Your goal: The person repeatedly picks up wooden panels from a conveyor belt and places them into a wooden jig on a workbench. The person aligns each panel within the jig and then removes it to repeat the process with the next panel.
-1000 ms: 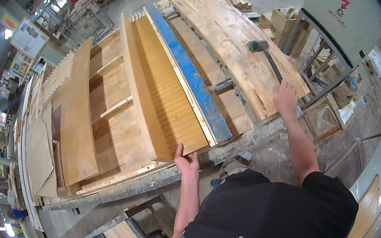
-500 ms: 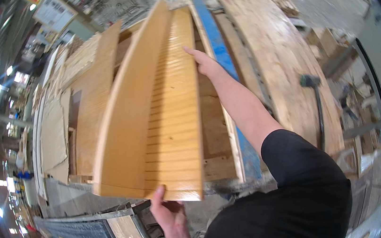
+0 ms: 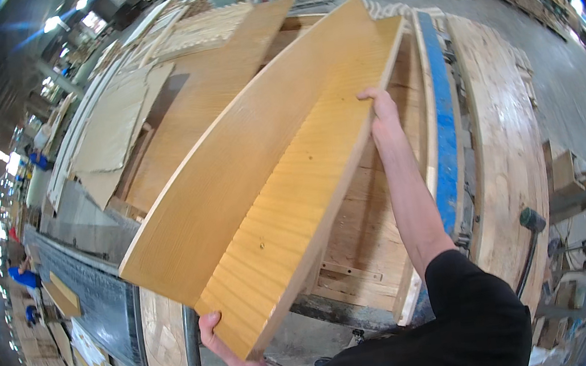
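I hold a long, glossy yellow-brown wooden piece (image 3: pixel 291 194), made of two boards meeting at an angle like an open trough. It slants from the lower left to the upper right. At its near end, my left hand (image 3: pixel 231 348) grips the corner, thumb on top and the other fingers hidden beneath. My right hand (image 3: pixel 382 110) clasps the long right edge toward the far end, its thumb over the upper face. Beneath the piece is a workbench with a bare wooden board (image 3: pixel 364 225) showing.
A blue-painted bar (image 3: pixel 441 128) runs along the bench, beside a thick pale plank (image 3: pixel 497 143). On that plank lies a mallet with a dark green head (image 3: pixel 532 220). Sheets of board (image 3: pixel 114 128) lie at left, near a dark conveyor-like surface (image 3: pixel 91 295). People (image 3: pixel 25 274) stand far left.
The wooden piece has swung so its far end points further right, and its inner faces show more widely. Both hands moved with it, still gripping. The view has turned left.
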Demonstrator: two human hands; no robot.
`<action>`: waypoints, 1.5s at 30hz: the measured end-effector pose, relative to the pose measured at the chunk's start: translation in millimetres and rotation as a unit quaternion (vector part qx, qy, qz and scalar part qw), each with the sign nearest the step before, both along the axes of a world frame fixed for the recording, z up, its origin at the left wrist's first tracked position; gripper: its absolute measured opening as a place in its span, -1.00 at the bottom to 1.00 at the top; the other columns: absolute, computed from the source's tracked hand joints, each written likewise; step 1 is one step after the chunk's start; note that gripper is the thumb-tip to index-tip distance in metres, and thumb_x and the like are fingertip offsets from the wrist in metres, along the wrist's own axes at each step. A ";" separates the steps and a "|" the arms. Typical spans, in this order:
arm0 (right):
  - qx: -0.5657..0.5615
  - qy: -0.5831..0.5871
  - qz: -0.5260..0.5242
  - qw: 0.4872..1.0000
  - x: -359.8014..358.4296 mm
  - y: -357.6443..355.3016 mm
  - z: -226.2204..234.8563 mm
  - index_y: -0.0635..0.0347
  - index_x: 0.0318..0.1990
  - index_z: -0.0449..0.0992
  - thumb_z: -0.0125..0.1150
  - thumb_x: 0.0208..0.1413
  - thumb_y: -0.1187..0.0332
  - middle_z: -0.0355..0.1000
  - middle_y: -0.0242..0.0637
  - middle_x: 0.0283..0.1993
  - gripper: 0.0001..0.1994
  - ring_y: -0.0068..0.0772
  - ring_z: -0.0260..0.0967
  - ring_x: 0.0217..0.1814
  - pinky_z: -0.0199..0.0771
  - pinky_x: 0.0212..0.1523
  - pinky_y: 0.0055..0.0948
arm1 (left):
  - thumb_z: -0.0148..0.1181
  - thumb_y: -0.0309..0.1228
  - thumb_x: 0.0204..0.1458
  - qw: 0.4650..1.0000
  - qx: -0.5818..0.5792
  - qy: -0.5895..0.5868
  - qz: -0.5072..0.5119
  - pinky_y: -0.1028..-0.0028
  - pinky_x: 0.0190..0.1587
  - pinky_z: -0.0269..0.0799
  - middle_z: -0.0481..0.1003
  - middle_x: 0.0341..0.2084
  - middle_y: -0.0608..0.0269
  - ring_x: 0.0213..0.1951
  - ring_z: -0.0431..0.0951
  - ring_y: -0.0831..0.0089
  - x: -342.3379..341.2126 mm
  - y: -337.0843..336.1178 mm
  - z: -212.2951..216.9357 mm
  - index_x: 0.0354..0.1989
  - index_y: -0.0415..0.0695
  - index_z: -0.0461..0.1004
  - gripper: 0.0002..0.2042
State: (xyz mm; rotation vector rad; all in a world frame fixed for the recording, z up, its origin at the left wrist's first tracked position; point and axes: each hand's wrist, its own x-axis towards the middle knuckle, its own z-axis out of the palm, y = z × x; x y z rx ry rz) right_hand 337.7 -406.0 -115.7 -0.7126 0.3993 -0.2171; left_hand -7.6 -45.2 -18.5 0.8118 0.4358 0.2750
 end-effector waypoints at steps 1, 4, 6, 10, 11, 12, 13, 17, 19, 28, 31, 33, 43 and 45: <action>0.023 -0.014 0.022 0.999 -14.6 20.1 16.8 0.39 -0.05 0.48 0.30 -0.22 0.60 0.47 -0.13 -0.07 -0.56 -0.10 0.42 0.03 0.48 0.10 -0.20 | 0.12 -0.22 -0.11 0.999 -0.025 -0.020 -0.013 0.08 0.27 0.42 0.39 0.24 -0.11 0.20 0.48 -0.02 -17.1 17.4 1.7 0.37 -0.29 0.20 -0.22; -0.010 -0.037 0.009 0.999 -54.6 82.2 44.1 0.36 -0.12 0.53 0.31 -0.24 0.58 0.45 -0.12 -0.07 -0.60 -0.16 0.38 0.07 0.39 0.14 -0.28 | 0.13 -0.21 -0.12 0.998 -0.027 -0.052 0.002 0.05 0.26 0.43 0.40 0.23 -0.17 0.18 0.49 -0.06 -76.3 53.8 13.1 0.36 -0.30 0.22 -0.22; -0.066 -0.002 0.017 0.998 -99.1 124.3 66.1 0.28 -0.19 0.56 0.32 -0.23 0.46 0.48 -0.14 -0.09 -0.67 -0.17 0.40 0.03 0.39 0.12 -0.30 | 0.11 -0.28 -0.15 0.993 -0.068 -0.082 0.054 0.04 0.23 0.47 0.41 0.20 -0.22 0.16 0.50 -0.09 -133.6 92.2 2.7 0.33 -0.33 0.24 -0.24; 0.076 -0.100 0.145 0.981 -207.7 205.4 136.2 0.42 0.05 0.50 0.17 -0.01 0.32 0.51 0.08 -0.02 -0.54 0.02 0.49 0.09 0.52 0.17 -0.07 | 0.10 -0.32 -0.10 0.971 -0.080 -0.188 0.123 0.06 0.19 0.49 0.44 0.17 -0.20 0.12 0.53 -0.07 -236.7 161.5 -1.2 0.31 -0.32 0.27 -0.30; 0.104 -0.139 0.154 0.973 -221.0 225.7 141.6 0.46 0.10 0.46 0.14 0.03 0.32 0.51 0.09 -0.01 -0.51 0.03 0.51 0.09 0.54 0.15 -0.07 | 0.11 -0.30 -0.06 0.965 -0.049 -0.184 0.181 0.08 0.18 0.50 0.45 0.14 -0.17 0.10 0.54 -0.03 -261.9 147.5 25.4 0.28 -0.31 0.29 -0.34; 0.083 -0.146 0.188 0.968 -235.5 231.2 153.2 0.47 0.10 0.45 0.13 0.04 0.32 0.51 0.08 0.00 -0.51 0.02 0.52 0.07 0.56 0.14 -0.10 | 0.11 -0.29 -0.03 0.955 -0.033 -0.180 0.233 0.10 0.16 0.51 0.47 0.12 -0.15 0.07 0.55 0.00 -285.1 142.7 33.4 0.26 -0.31 0.32 -0.38; 0.084 -0.147 0.211 0.963 -235.8 258.2 167.4 0.47 0.11 0.44 0.12 0.04 0.33 0.51 0.07 0.01 -0.52 0.01 0.53 0.05 0.58 0.12 -0.13 | 0.11 -0.29 -0.02 0.941 0.006 -0.171 0.291 0.10 0.16 0.51 0.47 0.12 -0.14 0.07 0.55 0.00 -305.9 139.2 63.8 0.26 -0.31 0.32 -0.38; 0.117 -0.189 0.305 0.926 -309.8 369.1 210.3 0.43 0.22 0.36 0.12 0.02 0.34 0.44 0.15 0.14 -0.43 0.05 0.49 0.13 0.57 0.15 -0.08 | 0.11 -0.28 -0.01 0.870 0.091 -0.140 0.464 0.11 0.15 0.51 0.47 0.10 -0.13 0.06 0.56 0.02 -396.6 133.6 99.3 0.24 -0.30 0.33 -0.40; 0.146 -0.219 0.348 0.900 -342.7 421.6 228.8 0.44 0.19 0.37 0.15 0.01 0.37 0.46 0.14 0.11 -0.45 0.03 0.51 0.11 0.59 0.13 -0.11 | 0.11 -0.28 -0.01 0.835 0.115 -0.109 0.526 0.12 0.15 0.51 0.48 0.10 -0.12 0.05 0.56 0.02 -429.7 127.8 99.0 0.23 -0.30 0.34 -0.41; 0.261 -0.098 0.575 0.769 -454.4 643.8 216.5 0.52 -0.07 0.42 0.19 -0.14 0.61 0.44 -0.02 -0.13 -0.62 -0.08 0.49 -0.08 0.55 0.03 -0.19 | 0.11 -0.26 0.02 0.725 0.150 0.011 0.672 0.13 0.13 0.51 0.49 0.07 -0.08 0.03 0.56 0.06 -474.8 133.9 86.3 0.19 -0.29 0.36 -0.44; 0.259 -0.044 0.632 0.729 -471.5 713.1 168.9 0.52 -0.06 0.40 0.15 -0.14 0.62 0.42 -0.01 -0.11 -0.61 -0.04 0.48 -0.04 0.56 0.04 -0.13 | 0.11 -0.25 0.02 0.696 0.139 0.033 0.704 0.14 0.12 0.51 0.49 0.06 -0.07 0.02 0.57 0.07 -463.9 151.4 78.4 0.18 -0.29 0.37 -0.46; 0.248 0.030 0.673 0.696 -481.8 756.4 133.3 0.53 0.01 0.35 0.13 -0.12 0.61 0.41 0.01 -0.06 -0.56 0.00 0.47 0.00 0.56 0.07 -0.05 | 0.11 -0.25 0.03 0.667 0.128 0.044 0.733 0.14 0.12 0.51 0.49 0.05 -0.06 0.02 0.57 0.07 -451.4 170.9 68.3 0.17 -0.29 0.38 -0.46; 0.186 0.134 0.766 0.601 -399.0 990.4 16.1 0.45 0.19 0.30 0.10 -0.09 0.56 0.40 0.11 0.09 -0.43 0.15 0.44 0.14 0.53 0.17 0.06 | 0.11 -0.23 0.06 0.541 0.073 0.126 0.829 0.17 0.10 0.51 0.50 0.02 -0.03 -0.01 0.57 0.11 -319.3 313.7 53.7 0.13 -0.28 0.40 -0.50; 0.175 0.128 0.775 0.594 -373.8 1037.4 9.5 0.45 0.18 0.30 0.09 -0.08 0.57 0.41 0.13 0.10 -0.44 0.15 0.44 0.15 0.53 0.17 0.07 | 0.11 -0.22 0.06 0.529 0.056 0.145 0.834 0.17 0.10 0.51 0.51 0.01 -0.02 -0.02 0.57 0.12 -292.5 335.6 53.6 0.13 -0.28 0.41 -0.51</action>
